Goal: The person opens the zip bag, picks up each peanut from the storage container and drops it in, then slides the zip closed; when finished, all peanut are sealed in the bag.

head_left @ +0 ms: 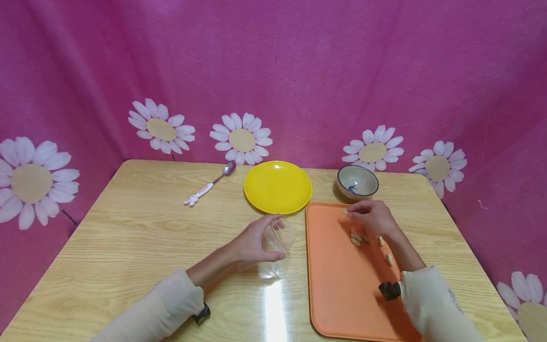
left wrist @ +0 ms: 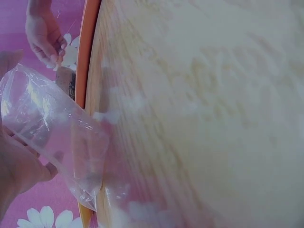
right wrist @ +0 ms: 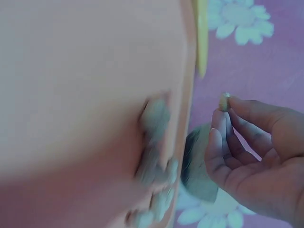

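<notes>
Two hands [head_left: 255,241] [head_left: 377,218], several small pieces [head_left: 355,239], one each: bag [left wrist: 52,116], tray [head_left: 337,294], plate [head_left: 278,187], bowl [head_left: 361,179], spoon [head_left: 205,190]

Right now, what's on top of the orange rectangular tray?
Several small tan pieces lie on the tray. The person's right forearm and pale sleeve partly cover its right edge; anything beneath is hidden.

Magenta cloth backdrop [head_left: 299,71]: white daisies [head_left: 241,140], pale yellow centres. Wood-grain tan tabletop [head_left: 128,228]. Flat orange rectangular tray [head_left: 337,294], plain. Round yellow plate [head_left: 278,187], plain. Round greyish-cream bowl [head_left: 362,180]: dark rim, blue motif. Silvery metal spoon [head_left: 210,185], handle [head_left: 204,191] white with pink. Clear plastic bag [left wrist: 52,114], colourless. Small tan-and-dark pieces [head_left: 355,239].
</notes>
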### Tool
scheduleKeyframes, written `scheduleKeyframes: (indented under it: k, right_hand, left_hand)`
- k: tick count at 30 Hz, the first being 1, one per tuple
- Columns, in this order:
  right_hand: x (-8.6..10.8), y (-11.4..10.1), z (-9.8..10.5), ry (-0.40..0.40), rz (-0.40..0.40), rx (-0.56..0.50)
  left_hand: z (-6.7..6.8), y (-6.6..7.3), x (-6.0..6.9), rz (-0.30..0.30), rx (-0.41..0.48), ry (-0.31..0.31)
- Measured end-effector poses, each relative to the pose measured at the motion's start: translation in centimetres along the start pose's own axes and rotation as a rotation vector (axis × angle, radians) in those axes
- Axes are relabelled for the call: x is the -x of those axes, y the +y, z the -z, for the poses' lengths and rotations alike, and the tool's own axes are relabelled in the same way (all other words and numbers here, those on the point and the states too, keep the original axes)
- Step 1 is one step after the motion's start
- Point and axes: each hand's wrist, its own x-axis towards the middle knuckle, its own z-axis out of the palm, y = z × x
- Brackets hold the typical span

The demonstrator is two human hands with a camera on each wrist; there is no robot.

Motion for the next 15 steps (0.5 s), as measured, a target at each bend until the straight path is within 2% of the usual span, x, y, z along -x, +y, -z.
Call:
scheduleKeyframes:
  k: [3,6,10,15]
  right_hand:
    - [0.3,-1.2,-0.8,-0.019,0.061,-0.021]
    - [0.5,-2.4,-1.7,-0.045,0.11,-0.092]
    - [0.7,-3.9,-3.0,-0.091,0.149,-0.204]
    - [1.1,-5.7,-4.7,-0.153,0.233,-0.266]
  left_hand:
    - [0.0,0.0,0.0,0.006,-0.03,0.002]
    - [-0.1,0.1,0.0,0.008,-0.045,0.002]
    - [-0.1,0.1,0.0,0.023,-0.046,-0.005]
    - [-0.1,0.1,0.0,0.041,-0.035,-0.008]
